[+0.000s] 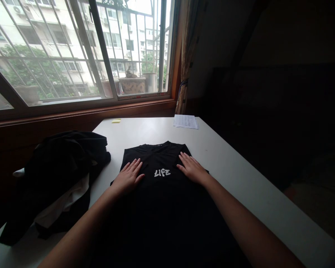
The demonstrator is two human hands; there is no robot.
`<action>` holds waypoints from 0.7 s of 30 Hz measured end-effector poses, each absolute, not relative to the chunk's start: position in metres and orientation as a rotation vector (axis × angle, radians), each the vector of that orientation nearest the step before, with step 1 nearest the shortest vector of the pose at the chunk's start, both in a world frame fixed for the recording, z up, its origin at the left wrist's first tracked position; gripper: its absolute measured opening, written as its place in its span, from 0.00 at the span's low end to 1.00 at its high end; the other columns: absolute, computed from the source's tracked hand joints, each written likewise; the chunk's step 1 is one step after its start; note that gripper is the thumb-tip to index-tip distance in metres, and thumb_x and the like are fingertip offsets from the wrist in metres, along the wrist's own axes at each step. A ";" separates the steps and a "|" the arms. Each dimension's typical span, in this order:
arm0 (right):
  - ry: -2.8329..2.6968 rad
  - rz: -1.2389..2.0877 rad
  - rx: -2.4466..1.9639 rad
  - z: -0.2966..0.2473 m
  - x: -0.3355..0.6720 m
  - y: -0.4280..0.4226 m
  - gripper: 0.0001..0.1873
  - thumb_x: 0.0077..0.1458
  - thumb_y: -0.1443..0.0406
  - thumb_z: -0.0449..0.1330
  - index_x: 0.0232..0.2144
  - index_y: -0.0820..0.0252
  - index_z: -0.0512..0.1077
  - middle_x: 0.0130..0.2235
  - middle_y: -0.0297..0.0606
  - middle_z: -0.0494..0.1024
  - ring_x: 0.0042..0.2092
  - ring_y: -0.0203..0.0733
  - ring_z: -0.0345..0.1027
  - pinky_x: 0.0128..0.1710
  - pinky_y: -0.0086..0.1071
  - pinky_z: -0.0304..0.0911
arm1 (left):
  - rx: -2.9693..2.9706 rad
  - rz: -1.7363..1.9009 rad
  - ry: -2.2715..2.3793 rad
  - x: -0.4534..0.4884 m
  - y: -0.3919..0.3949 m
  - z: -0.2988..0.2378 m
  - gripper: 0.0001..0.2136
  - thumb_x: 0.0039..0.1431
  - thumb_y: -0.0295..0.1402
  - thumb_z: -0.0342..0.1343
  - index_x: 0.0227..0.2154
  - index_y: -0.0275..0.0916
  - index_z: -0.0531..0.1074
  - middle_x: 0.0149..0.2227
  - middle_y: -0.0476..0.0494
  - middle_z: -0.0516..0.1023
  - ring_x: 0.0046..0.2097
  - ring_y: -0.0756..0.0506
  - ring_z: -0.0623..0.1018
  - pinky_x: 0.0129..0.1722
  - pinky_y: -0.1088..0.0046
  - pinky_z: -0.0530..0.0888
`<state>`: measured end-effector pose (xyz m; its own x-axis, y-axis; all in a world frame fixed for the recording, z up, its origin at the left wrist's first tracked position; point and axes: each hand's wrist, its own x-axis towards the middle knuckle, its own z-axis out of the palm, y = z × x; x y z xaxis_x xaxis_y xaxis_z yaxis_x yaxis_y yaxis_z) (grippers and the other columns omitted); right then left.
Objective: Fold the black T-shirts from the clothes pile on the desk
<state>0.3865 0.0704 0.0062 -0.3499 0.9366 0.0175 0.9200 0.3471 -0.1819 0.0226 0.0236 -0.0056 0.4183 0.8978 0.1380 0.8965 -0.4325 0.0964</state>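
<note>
A black T-shirt point(167, 201) with white "Life" lettering on its chest lies spread on the white table, its neckline towards the window. Flat on its left side near the shoulder rests my left hand point(130, 174), fingers stretched out. My right hand point(192, 168) lies flat on the right shoulder area, its fingers extended and slightly apart. The lettering shows between the two hands. Neither hand grips the cloth. The shirt's lower part runs towards me and fades into shadow between my forearms.
A heap of dark clothes point(61, 167) with some white cloth lies on the table's left side. Sheets of paper point(185, 121) and a yellow sticky note point(116, 121) are at the far edge of the white table point(226, 160). Beyond stands a barred window point(100, 56) with a curtain point(185, 56).
</note>
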 end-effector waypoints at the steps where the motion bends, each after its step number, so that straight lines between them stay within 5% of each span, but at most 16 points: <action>1: -2.480 0.214 -1.720 0.006 0.386 0.070 0.45 0.66 0.40 0.34 0.72 0.63 0.48 0.74 0.42 0.43 0.74 0.47 0.35 0.72 0.45 0.37 | 2.640 0.259 1.671 0.023 0.024 -0.005 0.32 0.72 0.53 0.37 0.71 0.41 0.51 0.73 0.43 0.47 0.73 0.40 0.50 0.71 0.56 0.50; 21: -2.486 0.211 -1.721 0.006 0.386 0.071 0.46 0.66 0.40 0.34 0.72 0.63 0.48 0.74 0.42 0.43 0.74 0.47 0.35 0.72 0.44 0.36 | 2.632 0.190 1.689 0.023 0.023 -0.003 0.32 0.72 0.53 0.37 0.71 0.40 0.50 0.73 0.43 0.45 0.73 0.41 0.48 0.71 0.56 0.49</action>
<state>0.3864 0.0710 0.0061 -0.3508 0.9364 0.0118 0.9211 0.3472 -0.1764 0.0233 0.0227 -0.0033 0.4115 0.9062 0.0973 0.9051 -0.4188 0.0731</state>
